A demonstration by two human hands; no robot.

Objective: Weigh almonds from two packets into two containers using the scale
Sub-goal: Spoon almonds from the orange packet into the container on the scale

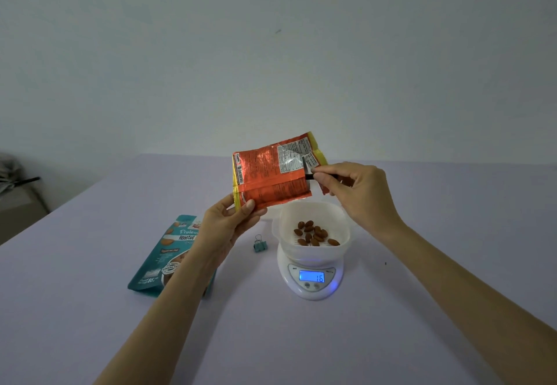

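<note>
- Left hand [229, 225]: thumb and fingers are closed on the lower left corner of the orange packet [265, 173]. The packet is held in the air, lying sideways, between the two hands.
- Right hand [358, 191]: thumb and forefinger pinch a small black clip [309, 176] at the packet's right end, and the other fingers are loosely curled. It cannot be determined whether the clip is going on or coming off.
- Container [331, 212]: white and seated on the scale [313, 289], directly below the right hand and the packet's right end. It holds a thin scatter of almonds [313, 234] that only partly covers the bottom.
- Display [312, 276]: lit blue. The reading appears to be 15, and the units are not legible.
- Progress, as assessed: one portion is in a container and on the scale. It is judged to come from the orange packet, that being the one in hand. About half of the task appears to be done.
- Outstanding: the teal packet [162, 261] lies flat on the surface [301, 339] under the left forearm. Whether it has been opened cannot be told. No second container is in view, so the second weighing is judged to remain.
- Other items: a teal binder clip [259, 244] rests on the surface just below the left hand, between that hand and the scale, touching neither.
- Obstructions: nothing lies between the packet and the container. The left forearm covers part of the teal packet, so the arm must lift before that packet can be taken. Dim clutter [18, 179] sits well beyond the left hand, off the surface, and cannot be identified.
</note>
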